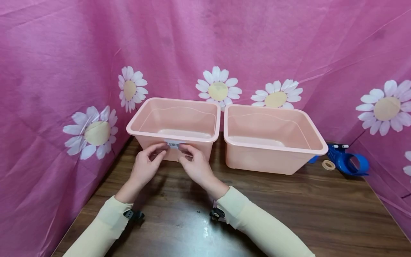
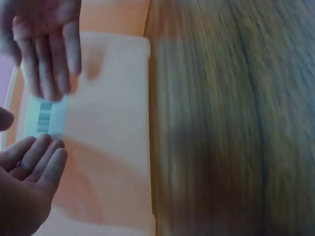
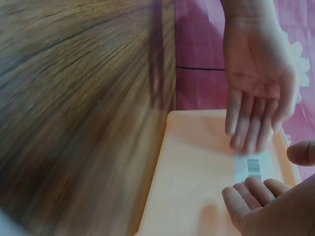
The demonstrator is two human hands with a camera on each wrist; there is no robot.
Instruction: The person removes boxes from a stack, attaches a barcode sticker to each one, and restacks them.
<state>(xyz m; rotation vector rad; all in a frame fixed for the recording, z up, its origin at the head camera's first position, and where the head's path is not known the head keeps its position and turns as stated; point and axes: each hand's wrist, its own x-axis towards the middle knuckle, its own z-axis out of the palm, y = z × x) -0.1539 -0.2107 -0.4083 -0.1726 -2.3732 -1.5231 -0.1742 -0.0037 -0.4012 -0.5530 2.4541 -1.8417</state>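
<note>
A white barcode label (image 1: 173,144) sits on the front wall of the left pink plastic bin (image 1: 179,137), just under its rim. My left hand (image 1: 148,162) is at the label's left end, fingertips right at its edge. At the other end is my right hand (image 1: 196,163), its fingers reaching toward the label. In the left wrist view the barcode label (image 2: 45,117) lies flat on the bin wall between the fingertips of both hands. The right wrist view shows the barcode label (image 3: 253,167) the same way. Neither hand grips anything; the fingers are relaxed and gently bent.
A second pink bin (image 1: 257,159) stands close on the right. Beyond it are a blue tape dispenser (image 1: 348,160) and a small tan tape roll (image 1: 328,165). The wooden table (image 1: 276,210) meets a pink flowered cloth (image 1: 179,46) behind and at the sides.
</note>
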